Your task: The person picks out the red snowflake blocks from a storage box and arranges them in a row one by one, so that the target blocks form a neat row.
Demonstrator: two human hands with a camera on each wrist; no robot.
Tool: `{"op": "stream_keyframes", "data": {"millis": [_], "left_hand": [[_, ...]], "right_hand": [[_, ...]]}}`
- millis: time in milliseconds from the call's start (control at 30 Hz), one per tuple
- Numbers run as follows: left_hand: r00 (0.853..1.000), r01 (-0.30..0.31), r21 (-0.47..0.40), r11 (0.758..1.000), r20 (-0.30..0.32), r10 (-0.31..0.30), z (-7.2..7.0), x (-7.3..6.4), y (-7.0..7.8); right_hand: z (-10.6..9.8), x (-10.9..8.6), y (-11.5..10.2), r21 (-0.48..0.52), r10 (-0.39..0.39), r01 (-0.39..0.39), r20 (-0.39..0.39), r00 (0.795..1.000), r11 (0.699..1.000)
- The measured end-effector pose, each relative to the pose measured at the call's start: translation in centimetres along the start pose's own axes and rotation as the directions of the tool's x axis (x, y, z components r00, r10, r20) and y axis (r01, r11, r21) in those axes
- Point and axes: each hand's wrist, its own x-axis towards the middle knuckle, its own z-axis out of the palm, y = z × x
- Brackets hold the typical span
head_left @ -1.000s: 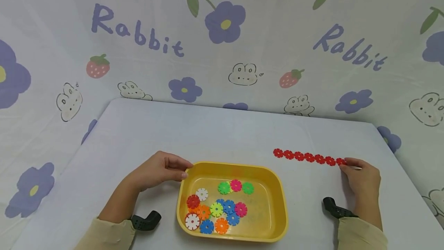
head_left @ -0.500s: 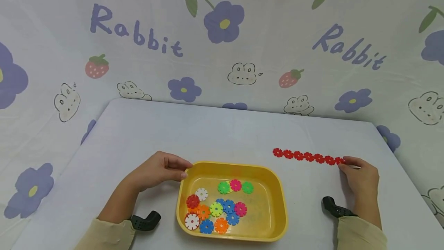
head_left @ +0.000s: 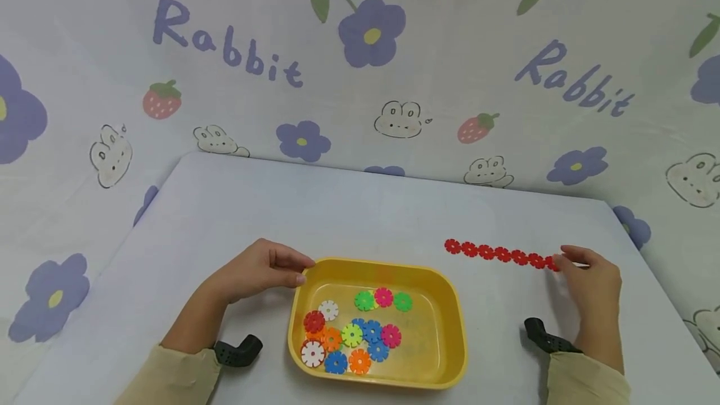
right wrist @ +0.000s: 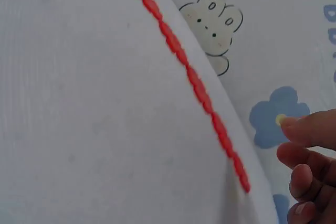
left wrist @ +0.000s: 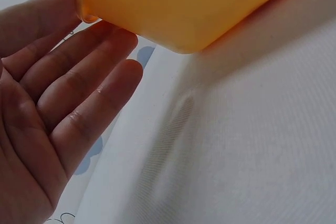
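1. Completed: seven red flower-shaped pieces, apparently joined, form a chain (head_left: pixel 503 255) on the tabletop (head_left: pixel 337 211), beyond the yellow tray's (head_left: pixel 429 324) right end.
2. Outstanding: loose mixed pieces (head_left: pixel 372 331) lie inside the tray, one red piece (head_left: pixel 314 322) on top at left. Whether the chain is finished, I cannot tell.
3. My right hand (head_left: pixel 593 283), right of the tray: fingers parted, nothing held, beside the chain's end.
4. My left hand (head_left: pixel 255 270) pinches the tray's far-left corner.
5. Obstruction: only my right thumb, masking the end piece from above.
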Motion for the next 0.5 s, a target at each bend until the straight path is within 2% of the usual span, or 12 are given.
{"op": "stream_keyframes", "data": {"millis": [100, 200, 267, 300, 367, 433, 500], "left_hand": [[1.000, 0.000, 0.015, 1.000, -0.005, 0.000, -0.1, 0.0, 0.1], [1.000, -0.003, 0.028, 1.000, -0.005, 0.003, -0.1, 0.0, 0.1], [1.000, -0.006, 0.033, 0.999, -0.004, 0.006, -0.1, 0.0, 0.1], [1.000, -0.006, 0.032, 0.999, -0.002, 0.006, -0.1, 0.0, 0.1], [1.000, -0.007, 0.027, 1.000, 0.003, 0.007, 0.0, 0.0, 0.1], [1.000, -0.004, 0.026, 1.000, 0.002, 0.004, 0.0, 0.0, 0.2], [1.000, -0.006, 0.027, 1.000, 0.003, 0.006, 0.0, 0.0, 0.2]], "right_hand": [[-0.4, -1.5, -2.5, -0.012, -0.091, 0.091, -0.015, 0.996, 0.996], [-0.5, -3.8, -5.8, 0.028, -0.188, 0.189, -0.041, 0.981, 0.982], [-0.2, -5.6, -8.2, 0.053, -0.278, 0.281, -0.058, 0.959, 0.958], [0.1, -6.5, -9.2, 0.056, -0.339, 0.343, -0.066, 0.938, 0.938], [0.9, -8.1, -11.1, 0.049, -0.484, 0.488, -0.070, 0.872, 0.872], [1.9, -9.5, -12.8, 0.048, -0.626, 0.628, -0.052, 0.778, 0.776], [2.8, -10.7, -14.4, 0.083, -0.731, 0.730, -0.012, 0.682, 0.679]]}}
